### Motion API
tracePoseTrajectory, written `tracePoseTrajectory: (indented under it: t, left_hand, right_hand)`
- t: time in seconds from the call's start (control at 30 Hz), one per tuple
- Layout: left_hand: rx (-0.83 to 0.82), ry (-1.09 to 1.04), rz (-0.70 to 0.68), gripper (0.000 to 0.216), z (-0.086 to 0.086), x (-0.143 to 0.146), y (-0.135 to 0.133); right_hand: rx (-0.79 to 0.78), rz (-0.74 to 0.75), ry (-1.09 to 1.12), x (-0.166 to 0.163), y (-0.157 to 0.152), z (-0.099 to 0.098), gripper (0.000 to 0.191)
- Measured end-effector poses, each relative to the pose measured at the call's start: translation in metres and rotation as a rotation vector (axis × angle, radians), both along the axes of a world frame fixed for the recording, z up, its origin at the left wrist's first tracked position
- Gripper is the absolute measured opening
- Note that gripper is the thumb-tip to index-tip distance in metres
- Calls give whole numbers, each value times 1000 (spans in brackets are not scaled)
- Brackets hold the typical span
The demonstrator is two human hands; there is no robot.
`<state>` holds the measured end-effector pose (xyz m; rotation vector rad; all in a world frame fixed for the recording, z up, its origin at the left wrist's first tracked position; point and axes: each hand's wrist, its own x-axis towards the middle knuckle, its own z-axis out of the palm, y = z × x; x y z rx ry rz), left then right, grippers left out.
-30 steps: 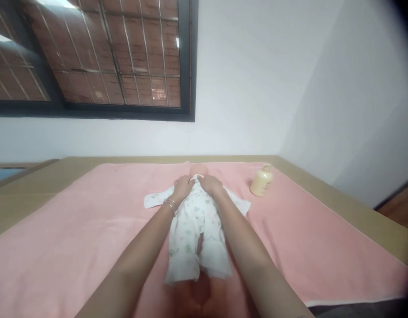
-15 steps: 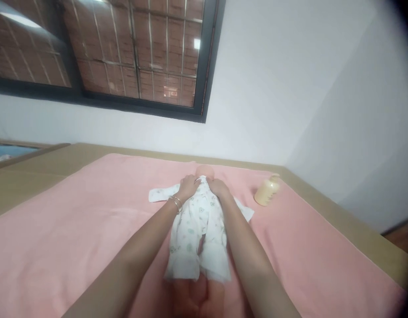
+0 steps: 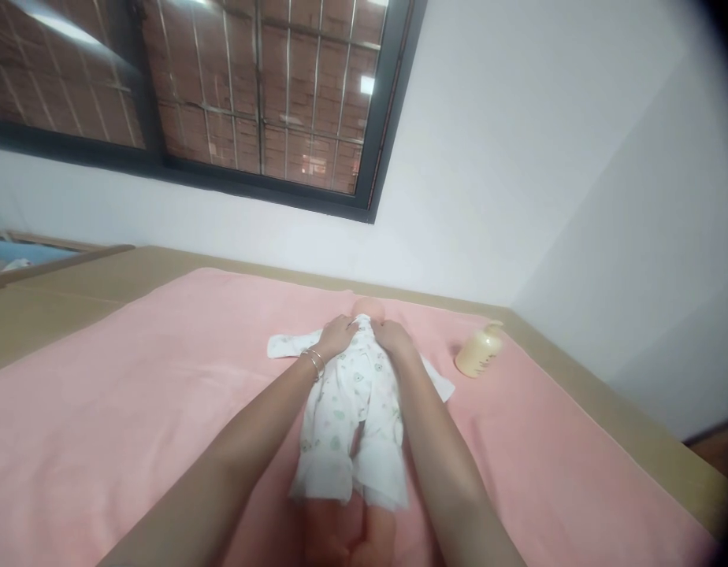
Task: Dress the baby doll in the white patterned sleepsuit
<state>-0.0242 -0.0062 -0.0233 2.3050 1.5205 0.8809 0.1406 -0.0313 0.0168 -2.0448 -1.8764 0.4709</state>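
Note:
On its back on the pink blanket (image 3: 163,378) lies a doll (image 3: 369,308), its head toward the wall and its bare legs toward me. It is dressed in a white baby romper (image 3: 373,378) with a small print, whose legs end in wide white cuffs. One sleeve sticks out to the left, another to the lower right. My left hand (image 3: 339,335), with bracelets at its wrist, is closed on the romper's cloth near the collar. Opposite it, my right hand (image 3: 393,337) grips the cloth at the other side. Some fingertips are hidden in the folds.
A pale yellow pump bottle (image 3: 478,353) stands on the blanket to the right. The blanket covers a wooden surface (image 3: 169,264) that meets the white wall (image 3: 458,197). A dark-framed window (image 3: 263,94) with bars is above; something blue (image 3: 21,252) shows at far left.
The view has shifted slightly, moving the window right in the picture. Both hands stay at the romper's collar, and the doll lies much as before.

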Motion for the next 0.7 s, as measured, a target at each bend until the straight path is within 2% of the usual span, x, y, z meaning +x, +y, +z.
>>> tracePoseTrajectory:
  t: [0.13,0.37,0.57,0.7]
  left_hand:
    - [-54,36,42,46,0,0,2]
    - [-3,33,29,46,-1,1,1]
    - [-63,-7,32,46,-1,-1,0]
    - [-47,-19,16,44,0,-1,1]
  right_hand:
    - [74,57,-40,-7,-3,9,63]
    - [-24,-17,3,1,-1,1,63]
    - [50,59,39,-1,-4,10,65]
    - [19,24,39,0,-2,5,63]
